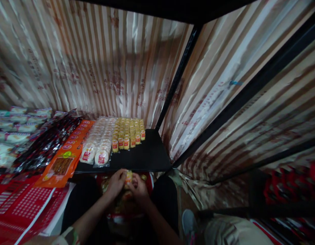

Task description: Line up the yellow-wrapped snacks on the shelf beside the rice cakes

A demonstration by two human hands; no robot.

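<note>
Between my knees, my left hand (117, 183) and my right hand (139, 189) are closed on a small yellow wrapped snack pack (128, 176). The fingers of both hands meet around its sides, and its top shows above them. Below the hands is a red-edged container (150, 185) with more yellow packs in it, dim and partly hidden by my hands and forearms. On the black shelf (152, 154) just beyond stand several rows of similar yellow packs (126, 142). Clear-wrapped round white snacks (101, 156) lie directly to their left.
Orange snack bags (61, 166), dark shiny packets (49, 139) and white packets (18, 137) fill the shelf's left. A red perforated basket (27, 200) is at lower left. Black frame posts (178, 75) cross the striped sheeting. Red packages (287, 187) sit at right, near a grey shoe (189, 221).
</note>
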